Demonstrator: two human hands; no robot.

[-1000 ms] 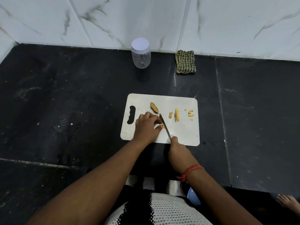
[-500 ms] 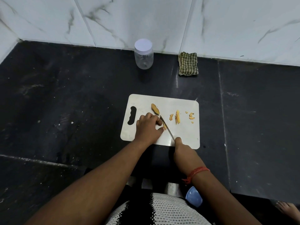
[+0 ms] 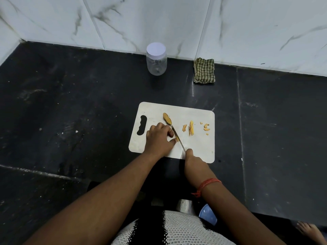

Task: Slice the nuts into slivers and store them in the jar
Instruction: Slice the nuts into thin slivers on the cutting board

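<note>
Head view shows slicing partway done: slivers (image 3: 191, 127) lie right on the board (image 3: 198, 147), one nut half (image 3: 167, 118) waits far of the left hand (image 3: 159, 138), and the jar (image 3: 156, 59) stands lidded, far by the wall. Left hand pinches a nut piece (image 3: 177, 138) under curled fingers; right hand (image 3: 192, 162) grips the knife (image 3: 178, 138), blade against that piece.

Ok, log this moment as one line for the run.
stage: slicing | left hand: pinches nut piece on cutting board | right hand: grips knife, blade on piece | slivers: on board | jar: lidded, apart
</note>
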